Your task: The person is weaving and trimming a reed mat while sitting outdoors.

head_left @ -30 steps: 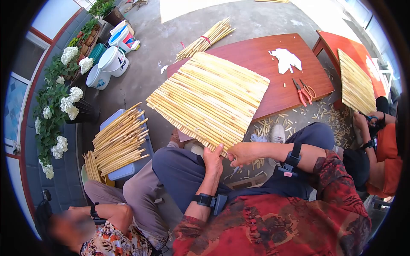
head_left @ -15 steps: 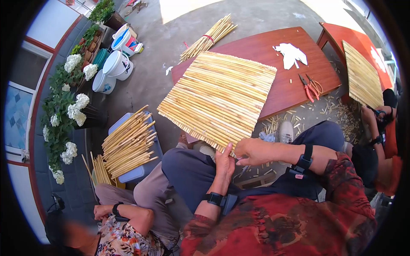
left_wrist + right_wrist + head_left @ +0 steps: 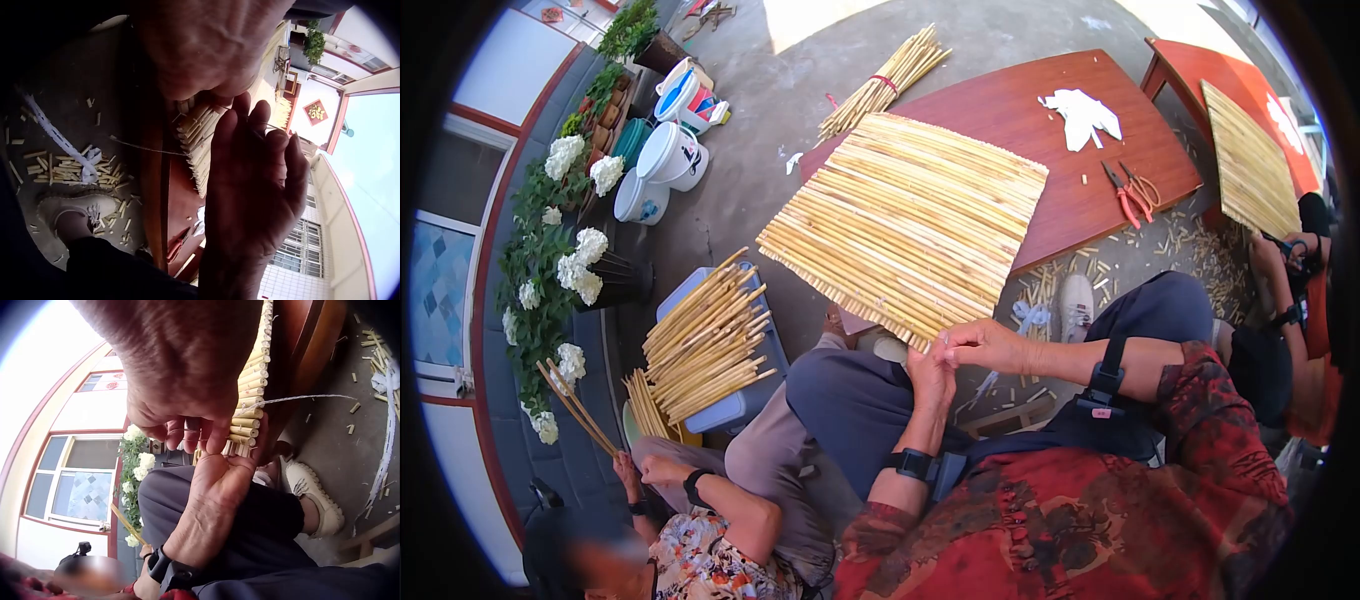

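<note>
A mat of peeled stalks (image 3: 910, 220) laid side by side slants from the lap across the red-brown table. My left hand (image 3: 930, 378) grips its near corner, thumb on top. Right beside that thumb is my right hand (image 3: 990, 348), its fingers curled and pinching a thin string (image 3: 273, 127) that crosses them in the left wrist view. Another white string (image 3: 306, 397) trails from the mat's cut-end edge in the right wrist view. Where the fingertips meet at the corner, the hands partly hide the stalk ends.
Pliers (image 3: 1127, 195) and a white glove (image 3: 1082, 116) lie on the table (image 3: 1130, 90). A tied stalk bundle (image 3: 883, 80) lies behind it. Stalks fill a blue tub (image 3: 745, 400) at left. Offcuts (image 3: 1140, 250) litter the floor. People sit on both sides.
My right hand has shifted from bending down at the mat's corner to meeting the left thumb with its fingertips. The person at left has raised a couple of stalks.
</note>
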Demonstrator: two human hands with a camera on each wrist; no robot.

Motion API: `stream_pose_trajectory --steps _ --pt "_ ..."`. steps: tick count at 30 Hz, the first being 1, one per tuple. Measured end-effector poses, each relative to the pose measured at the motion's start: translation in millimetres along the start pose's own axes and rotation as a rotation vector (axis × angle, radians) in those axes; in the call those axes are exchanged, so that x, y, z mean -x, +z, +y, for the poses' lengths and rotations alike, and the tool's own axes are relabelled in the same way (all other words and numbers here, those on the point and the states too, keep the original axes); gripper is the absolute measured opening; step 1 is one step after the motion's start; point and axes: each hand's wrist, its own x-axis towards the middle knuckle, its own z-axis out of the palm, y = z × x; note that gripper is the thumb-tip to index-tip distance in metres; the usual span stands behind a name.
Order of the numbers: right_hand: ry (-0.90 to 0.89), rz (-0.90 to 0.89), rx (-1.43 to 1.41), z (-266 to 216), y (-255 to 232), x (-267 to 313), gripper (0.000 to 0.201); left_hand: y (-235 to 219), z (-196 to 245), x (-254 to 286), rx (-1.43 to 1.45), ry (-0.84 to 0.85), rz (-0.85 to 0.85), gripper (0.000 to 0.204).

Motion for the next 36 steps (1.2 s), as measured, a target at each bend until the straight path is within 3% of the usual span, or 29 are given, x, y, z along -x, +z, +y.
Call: stream_pose_trajectory --steps 4,6,14,20,22,23,25,29,31,32,36 --pt "0.005 0.082 -0.023 4.3 10.4 1.9 0.017 -4.6 -11.2 -3.9 -0.002 0.003 0.014 0.034" --pt "-0.142 0.165 0.432 1.8 13.1 5.1 0.016 -2.1 -15.4 -5.0 -0.006 0.006 0.025 0.034" --pt "-0.128 0.147 0.485 1.4 33.2 3.2 0.016 -17.4 -6.7 -3.9 -0.041 -0.012 0.039 0.037" --pt "-0.197 0.138 0.638 -18.8 7.4 -0.9 0.015 4.7 4.5 -12.7 -0.028 0.030 0.044 0.037" --pt "-0.402 0.254 1.013 -29.8 -3.7 7.2 0.016 6.7 5.3 -7.7 -0.052 0.009 0.085 0.038" --pt "-0.403 0.252 1.012 -39.5 -11.8 10.5 0.016 2.8 3.7 -9.5 -0.053 0.010 0.087 0.038" --pt "0.159 0.033 1.149 -59.8 -30.8 20.5 0.016 -7.1 0.6 -14.9 -0.024 0.028 0.058 0.039" --pt "0.142 0.027 1.083 -71.4 -64.1 49.9 0.019 -6.5 6.0 -12.6 -0.036 0.054 0.071 0.040" --pt "0.311 0.031 1.115 -80.6 -77.4 64.7 0.018 -5.1 12.5 -8.9 -0.066 0.052 0.093 0.040" --pt "0.309 0.035 1.115 -79.2 -87.5 71.5 0.018 -4.6 14.8 -8.2 -0.066 0.057 0.082 0.039" --pt "0.235 0.300 1.195 -84.1 -125.0 100.4 0.015 1.5 24.3 -7.1 -0.077 0.090 0.052 0.039"
